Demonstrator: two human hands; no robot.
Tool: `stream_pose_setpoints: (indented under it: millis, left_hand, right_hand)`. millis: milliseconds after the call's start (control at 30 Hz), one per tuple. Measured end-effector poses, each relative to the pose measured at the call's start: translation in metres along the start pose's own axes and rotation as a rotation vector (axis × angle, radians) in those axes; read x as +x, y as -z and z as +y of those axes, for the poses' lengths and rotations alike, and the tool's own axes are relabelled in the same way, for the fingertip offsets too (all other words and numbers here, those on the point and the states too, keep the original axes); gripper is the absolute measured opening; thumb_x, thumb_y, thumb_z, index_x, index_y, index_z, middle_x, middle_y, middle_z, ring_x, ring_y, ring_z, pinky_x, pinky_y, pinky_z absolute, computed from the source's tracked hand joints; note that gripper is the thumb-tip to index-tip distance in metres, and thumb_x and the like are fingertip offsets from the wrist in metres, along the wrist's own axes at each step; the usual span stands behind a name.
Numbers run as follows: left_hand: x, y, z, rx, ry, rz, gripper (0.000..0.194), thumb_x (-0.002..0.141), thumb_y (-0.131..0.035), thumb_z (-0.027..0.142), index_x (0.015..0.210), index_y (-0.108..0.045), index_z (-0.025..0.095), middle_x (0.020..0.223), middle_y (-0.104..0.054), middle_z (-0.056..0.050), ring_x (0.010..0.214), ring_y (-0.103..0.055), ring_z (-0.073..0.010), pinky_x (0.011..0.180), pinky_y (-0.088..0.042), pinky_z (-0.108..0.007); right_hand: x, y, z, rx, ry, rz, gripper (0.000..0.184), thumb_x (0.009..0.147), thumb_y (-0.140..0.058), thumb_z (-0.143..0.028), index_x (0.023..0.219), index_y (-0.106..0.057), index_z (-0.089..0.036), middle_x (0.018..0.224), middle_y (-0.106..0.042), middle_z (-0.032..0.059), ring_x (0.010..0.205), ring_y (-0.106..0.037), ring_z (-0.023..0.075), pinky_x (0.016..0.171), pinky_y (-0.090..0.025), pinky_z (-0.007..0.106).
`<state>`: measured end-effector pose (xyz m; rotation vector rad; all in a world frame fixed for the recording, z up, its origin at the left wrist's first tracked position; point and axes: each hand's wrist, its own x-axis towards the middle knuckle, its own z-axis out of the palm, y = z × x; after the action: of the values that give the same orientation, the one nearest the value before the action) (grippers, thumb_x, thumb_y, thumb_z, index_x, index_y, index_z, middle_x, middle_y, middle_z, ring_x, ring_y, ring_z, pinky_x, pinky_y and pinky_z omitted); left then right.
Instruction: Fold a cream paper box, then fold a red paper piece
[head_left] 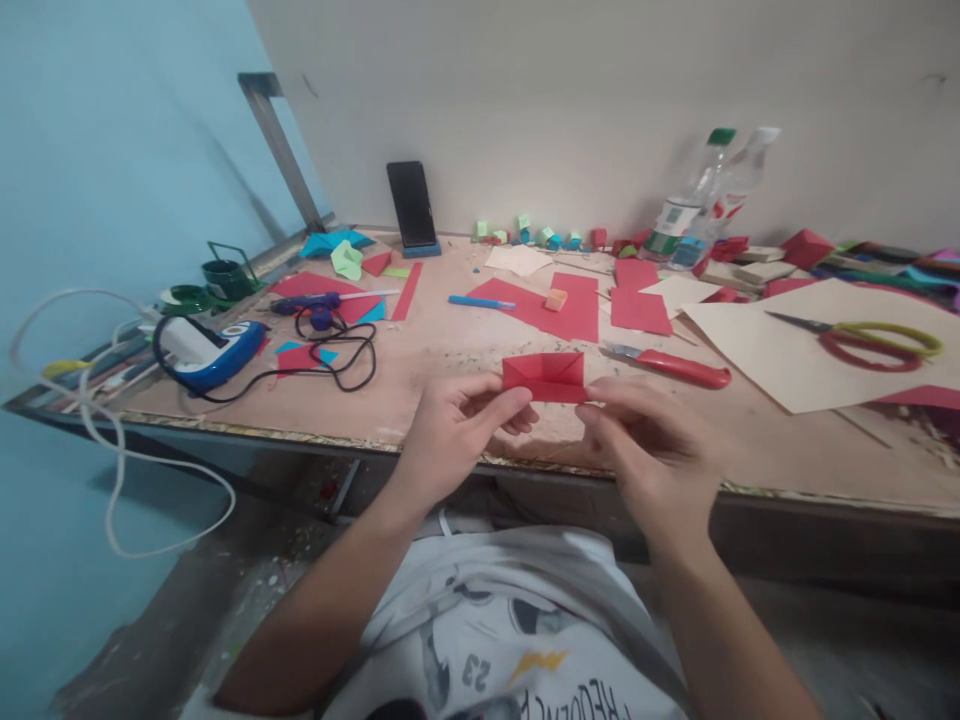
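Note:
A folded piece of red paper [544, 376], creased into an open, shallow box-like shape, is held up near the table's front edge. My left hand [472, 420] pinches its left end between thumb and fingers. At the right end, the thumb and fingers of my right hand [649, 440] close on the paper's edge; that hand is slightly blurred. Just behind the paper lie red paper sheets [577, 308] with a small orange paper cube [556, 300] on them and a blue pen [481, 302] beside it. A red-handled knife [675, 368] rests to the right.
Scissors [877, 340] lie on a cream sheet [787, 370] at right. Two plastic bottles [679, 215] stand by the wall. A phone [412, 205] leans on a stand. At left are a glue gun [315, 303], its black cord, and a blue-and-white power strip [214, 355].

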<state>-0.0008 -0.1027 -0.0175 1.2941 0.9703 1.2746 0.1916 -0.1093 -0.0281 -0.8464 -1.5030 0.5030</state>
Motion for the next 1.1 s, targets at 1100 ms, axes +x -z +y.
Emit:
stream_pose_setpoints:
  millis: [1100]
  left_hand:
    - [-0.002,-0.002,-0.003,0.208,-0.142,0.027,0.024,0.093,-0.073,0.033,0.079,-0.079,0.015,0.077,-0.081,-0.005,0.069,-0.076,-0.0169,0.067,-0.061,-0.023]
  right_hand:
    - [0.017,0.004,-0.006,0.299,-0.655,-0.255,0.027,0.077,-0.089,-0.043,0.076,-0.081,-0.017,0.063,-0.074,0.0033,0.052,-0.063,0.0122,0.046,-0.049,0.019]
